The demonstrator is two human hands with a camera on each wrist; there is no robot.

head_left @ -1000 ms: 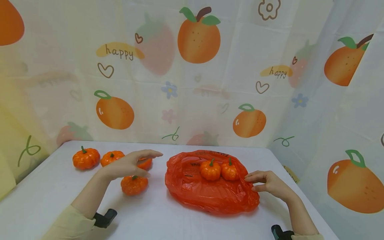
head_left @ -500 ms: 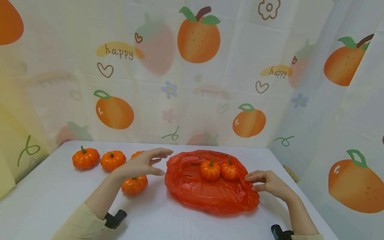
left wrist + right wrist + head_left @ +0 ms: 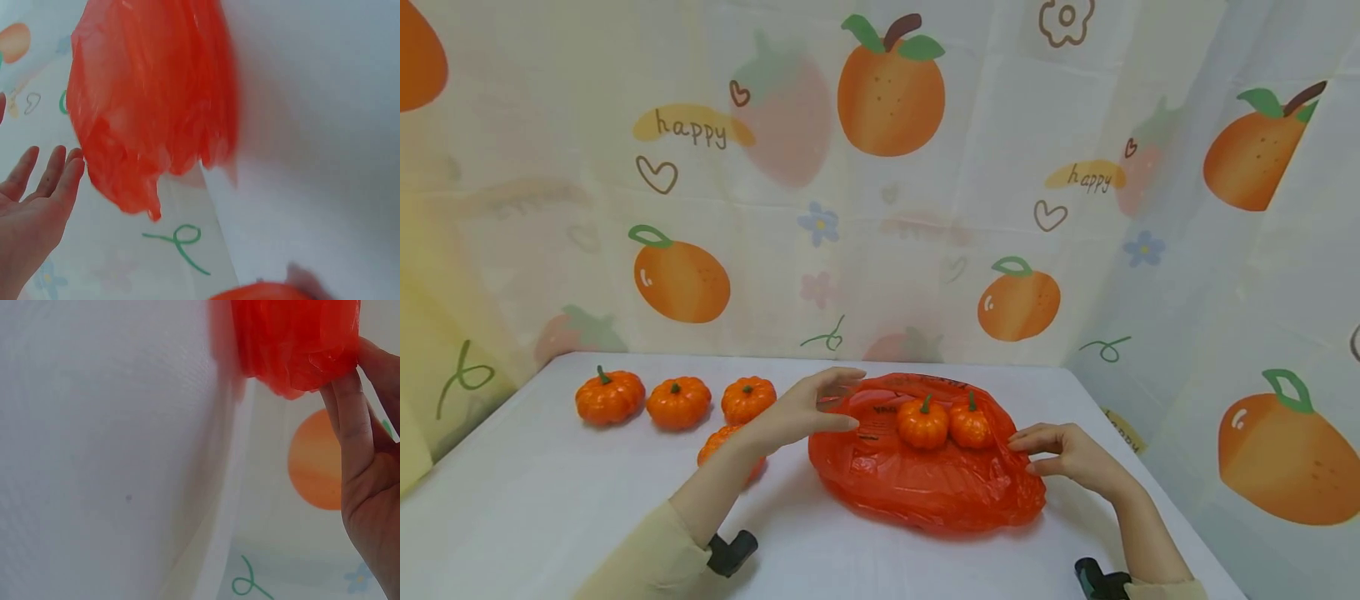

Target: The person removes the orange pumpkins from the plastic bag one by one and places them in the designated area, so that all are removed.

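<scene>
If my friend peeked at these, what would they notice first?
Probably the red bag, right of the middle in the head view, with two orange pumpkins in it. The left hand and right hand at its sides stand out too. Next, perhaps, come four more pumpkins on the left of the table.

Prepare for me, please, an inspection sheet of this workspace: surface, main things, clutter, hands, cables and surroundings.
Surface: white table, bearing everything below.
Main things: red bag, mouth open, with two small pumpkins inside; four other pumpkins lie to its left, one partly hidden by the left forearm.
Clutter: nothing seen.
Left hand: fingers extended at the bag's left edge; contact cannot be told for certain.
Right hand: holds the bag's right edge between fingers and thumb.
Wrists: a black device at each.
Cables: nothing seen.
Surroundings: pale curtain printed with fruit, flowers, hearts and "happy".
</scene>
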